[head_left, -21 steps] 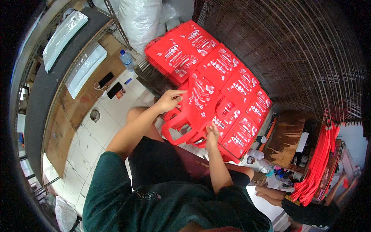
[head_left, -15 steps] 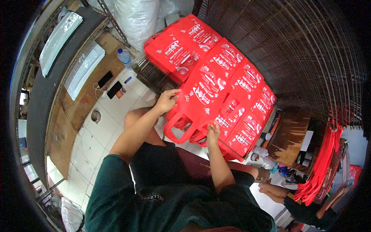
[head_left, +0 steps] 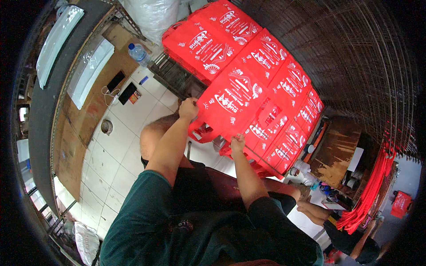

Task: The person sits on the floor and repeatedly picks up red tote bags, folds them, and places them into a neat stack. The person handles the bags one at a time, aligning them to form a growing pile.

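Note:
A red fabric bag with white printing [head_left: 217, 117] lies flat on top of other red bags in front of me. My left hand [head_left: 188, 109] is closed on its near left corner, fingers curled. At the near right corner my right hand [head_left: 238, 143] pinches the edge between thumb and fingers. The cloth spans smoothly from one hand to the other. Below that edge a red handle loop [head_left: 199, 135] hangs from the pile. More printed red bags [head_left: 290, 84] lie in overlapping piles behind and to the right.
Metal racks [head_left: 337, 57] rise at the far right, with red straps [head_left: 370, 195] hanging nearby. On the left are a wooden board [head_left: 71, 155], a water bottle [head_left: 139, 54] and two phones. A white sack [head_left: 153, 17] stands behind. Another person's legs [head_left: 315, 213] show at lower right.
The near edge of the bag has been drawn flat, and its dangling front handle loop is out of sight. Both hands have shifted slightly left, and my left fingers have curled in.

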Motion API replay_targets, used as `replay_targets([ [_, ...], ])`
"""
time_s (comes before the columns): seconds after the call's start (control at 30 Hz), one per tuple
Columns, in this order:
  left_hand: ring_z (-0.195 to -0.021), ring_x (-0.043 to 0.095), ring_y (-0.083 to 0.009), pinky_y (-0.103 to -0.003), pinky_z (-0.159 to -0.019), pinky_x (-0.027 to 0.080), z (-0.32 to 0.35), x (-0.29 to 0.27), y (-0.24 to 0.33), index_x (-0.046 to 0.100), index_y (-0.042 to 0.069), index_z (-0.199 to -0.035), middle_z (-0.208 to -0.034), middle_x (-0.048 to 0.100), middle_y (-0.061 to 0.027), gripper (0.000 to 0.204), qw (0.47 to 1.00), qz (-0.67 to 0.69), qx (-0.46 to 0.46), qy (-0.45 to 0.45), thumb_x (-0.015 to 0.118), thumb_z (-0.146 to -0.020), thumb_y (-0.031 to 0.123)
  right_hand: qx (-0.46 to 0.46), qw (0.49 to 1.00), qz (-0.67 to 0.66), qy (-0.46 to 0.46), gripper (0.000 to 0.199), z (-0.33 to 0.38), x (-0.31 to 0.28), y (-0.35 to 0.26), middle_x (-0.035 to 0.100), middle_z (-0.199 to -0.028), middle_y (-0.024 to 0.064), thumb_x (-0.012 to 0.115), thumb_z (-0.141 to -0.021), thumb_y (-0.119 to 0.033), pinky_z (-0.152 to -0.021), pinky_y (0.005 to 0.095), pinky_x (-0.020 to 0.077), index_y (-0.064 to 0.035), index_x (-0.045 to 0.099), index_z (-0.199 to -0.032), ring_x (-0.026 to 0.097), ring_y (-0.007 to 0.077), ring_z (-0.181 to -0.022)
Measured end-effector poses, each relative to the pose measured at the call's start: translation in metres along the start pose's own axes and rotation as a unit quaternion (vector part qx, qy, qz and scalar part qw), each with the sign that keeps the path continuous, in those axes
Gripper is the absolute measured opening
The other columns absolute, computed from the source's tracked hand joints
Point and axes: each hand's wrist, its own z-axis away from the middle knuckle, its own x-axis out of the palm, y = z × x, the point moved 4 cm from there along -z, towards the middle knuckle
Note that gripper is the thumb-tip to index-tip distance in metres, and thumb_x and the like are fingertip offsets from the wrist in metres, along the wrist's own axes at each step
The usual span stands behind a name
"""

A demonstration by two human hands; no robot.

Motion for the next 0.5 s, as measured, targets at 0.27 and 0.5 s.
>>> replay_targets([
  [0.27,-0.093,0.059,-0.0358,-0.043,-0.082,0.047,-0.013,0.028,-0.024,0.065,0.013,-0.098,-0.097,0.063,-0.0177,0.027,0.999,-0.004,-0.003,0.037,0.055,-0.073,0.014,-0.014,0.997,0.071,0.008,0.026,-0.012,-0.003,-0.002,0.054,-0.075,0.0053,0.059,-0.078,-0.005,-0.039,0.027,0.0397,-0.0056,0.051,-0.102,0.049,0.012,-0.051],
  [0.5,-0.093,0.059,-0.036,-0.043,-0.082,0.048,-0.015,0.021,-0.018,0.064,0.014,-0.1,-0.097,0.063,-0.0185,0.029,0.998,-0.021,-0.029,0.047,0.054,-0.073,0.012,-0.018,0.996,0.082,0.029,0.024,-0.028,-0.001,0.014,0.059,-0.075,0.0067,0.061,-0.075,-0.005,-0.046,0.0295,0.0429,-0.0048,0.055,-0.098,0.054,0.0155,-0.054],
])
